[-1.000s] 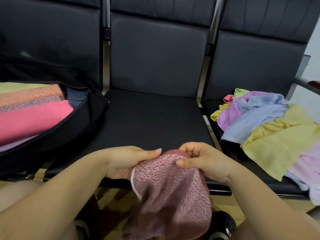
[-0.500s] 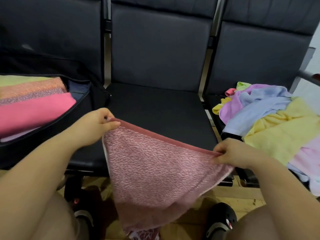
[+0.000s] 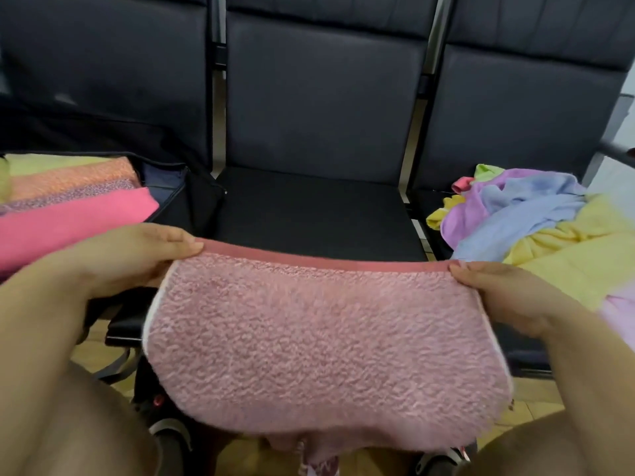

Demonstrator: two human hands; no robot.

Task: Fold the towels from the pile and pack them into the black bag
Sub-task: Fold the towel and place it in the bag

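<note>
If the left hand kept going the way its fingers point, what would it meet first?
The left hand pinches the pink towel's upper left corner with fingers pointing right along the hem. Straight on, it would probably run along that hem toward the right hand; depth is unclear.

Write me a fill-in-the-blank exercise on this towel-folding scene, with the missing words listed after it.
1. Both hands, left hand and right hand, hold the dusty-pink terry towel by its ____ edge.
2. The open black fabric bag already holds ____ towels.
3. The loose pile of pastel towels lies on the ____ seat.

Missing words: top; folded; right
</note>
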